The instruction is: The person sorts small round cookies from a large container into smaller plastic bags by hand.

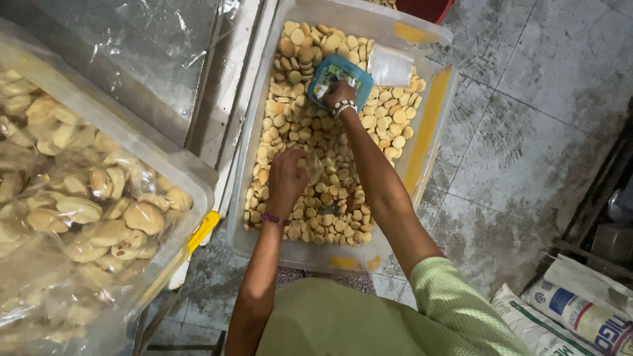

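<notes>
Our right fingers (340, 91) grip a blue scoop (340, 79) dug into the biscuits (330, 178) in the bin (432, 112); our left hand (288, 175) pinches a clear bag (312, 168). Tipping carelessly could spill biscuits past the bag's narrow mouth.

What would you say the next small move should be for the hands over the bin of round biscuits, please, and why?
Probably tip the blue scoop toward the small clear bag. The right hand holds the scoop over the biscuits, while the left hand seems to grip the bag low in the clear bin.
</notes>
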